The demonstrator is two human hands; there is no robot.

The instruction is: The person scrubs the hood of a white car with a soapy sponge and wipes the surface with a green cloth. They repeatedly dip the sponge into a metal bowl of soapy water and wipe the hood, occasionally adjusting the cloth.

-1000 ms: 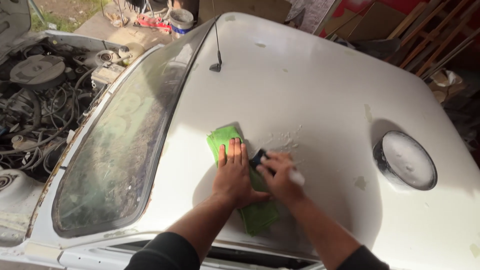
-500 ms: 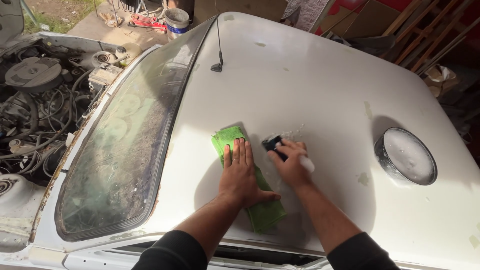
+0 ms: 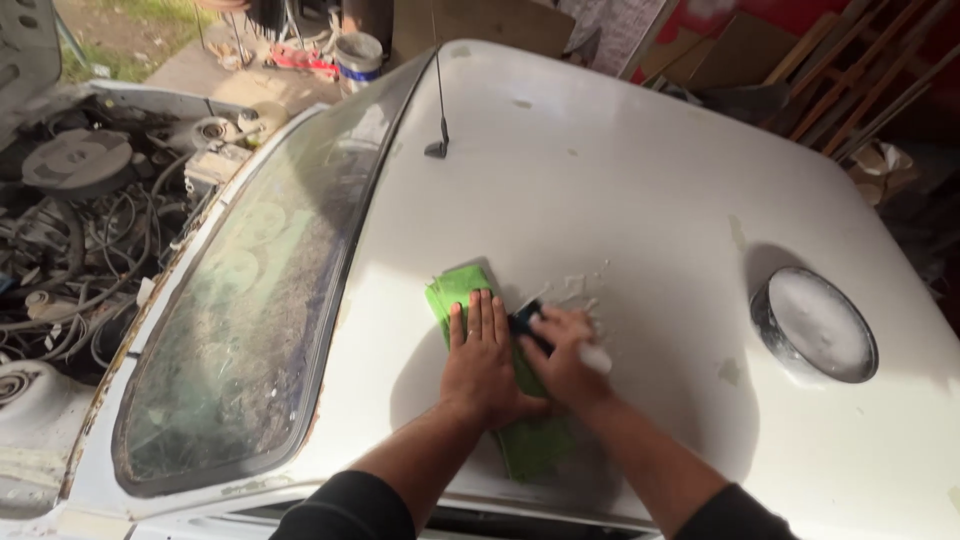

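My left hand [image 3: 483, 358] lies flat, fingers together, on a green cloth [image 3: 460, 290] spread on the white car roof [image 3: 620, 190]. Just right of it, my right hand [image 3: 565, 355] grips a brush [image 3: 527, 322] with a dark head and a white handle. The brush head touches the roof beside the cloth, amid white foam streaks [image 3: 580, 285]. The cloth's near end [image 3: 535, 450] shows below my wrists.
A round bowl of white suds [image 3: 815, 325] stands on the roof at right. A short black antenna [image 3: 437, 148] rises near the dusty windscreen [image 3: 240, 320]. The open engine bay [image 3: 70, 220] lies at left. Buckets and wooden slats stand behind the car.
My right hand has pushed the brush up and back along the cloth's edge in short strokes. The left hand stays pressed on the cloth. The view has shifted slightly.
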